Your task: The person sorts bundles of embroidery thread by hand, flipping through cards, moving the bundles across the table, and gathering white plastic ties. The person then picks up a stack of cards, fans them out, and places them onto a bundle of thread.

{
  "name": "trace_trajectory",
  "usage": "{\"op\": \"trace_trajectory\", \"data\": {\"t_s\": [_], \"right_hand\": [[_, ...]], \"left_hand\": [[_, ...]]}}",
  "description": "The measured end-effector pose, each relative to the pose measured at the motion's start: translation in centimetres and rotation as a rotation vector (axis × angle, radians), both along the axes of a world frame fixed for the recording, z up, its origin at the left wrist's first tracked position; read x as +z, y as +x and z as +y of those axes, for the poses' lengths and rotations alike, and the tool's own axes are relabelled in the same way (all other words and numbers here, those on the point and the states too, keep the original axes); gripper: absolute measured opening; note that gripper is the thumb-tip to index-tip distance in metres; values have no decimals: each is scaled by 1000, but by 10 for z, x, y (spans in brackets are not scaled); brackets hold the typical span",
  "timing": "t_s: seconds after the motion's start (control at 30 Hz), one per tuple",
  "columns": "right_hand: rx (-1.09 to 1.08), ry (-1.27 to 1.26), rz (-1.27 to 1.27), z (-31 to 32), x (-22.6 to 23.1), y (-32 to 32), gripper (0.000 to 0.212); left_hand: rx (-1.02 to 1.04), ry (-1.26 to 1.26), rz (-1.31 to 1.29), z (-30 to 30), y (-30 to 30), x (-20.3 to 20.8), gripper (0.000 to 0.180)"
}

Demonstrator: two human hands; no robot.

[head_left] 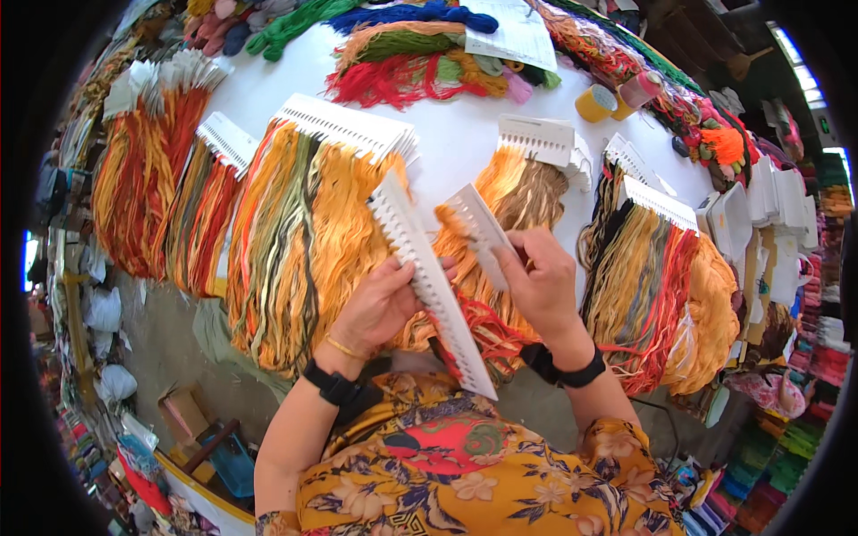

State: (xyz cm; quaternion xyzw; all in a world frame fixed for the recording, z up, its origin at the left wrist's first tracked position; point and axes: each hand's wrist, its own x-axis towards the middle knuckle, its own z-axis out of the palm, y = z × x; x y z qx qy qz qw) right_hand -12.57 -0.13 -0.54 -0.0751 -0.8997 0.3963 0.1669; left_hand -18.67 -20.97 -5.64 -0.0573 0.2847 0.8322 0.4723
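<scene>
My left hand is closed around the edge of a long white thread card with a row of notches, held tilted in front of my body. Red and orange threads hang beside and behind that card. My right hand pinches a shorter white thread card between thumb and fingers; orange thread shows at its upper left end. The two cards are held close together. Beyond my left hand lies a wide stack of thread cards with yellow, green and black embroidery threads draped over the table edge.
More carded threads hang at the far left, behind my right hand and at the right. Across the white table lie colourful skeins, a printed sheet and thread spools. A blue bin stands lower left.
</scene>
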Motion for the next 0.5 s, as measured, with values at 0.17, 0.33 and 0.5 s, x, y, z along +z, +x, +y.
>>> {"op": "trace_trajectory", "data": {"t_s": [0.17, 0.33, 0.5], "right_hand": [[-26, -303, -22, -43, 13, 30, 13], [32, -521, -119, -62, 22, 39, 20], [207, -618, -138, -63, 13, 33, 31]], "left_hand": [[6, 86, -38, 1, 9, 4, 32], [51, 107, 20, -8, 19, 7, 29], [108, 138, -3, -23, 23, -3, 31]]}}
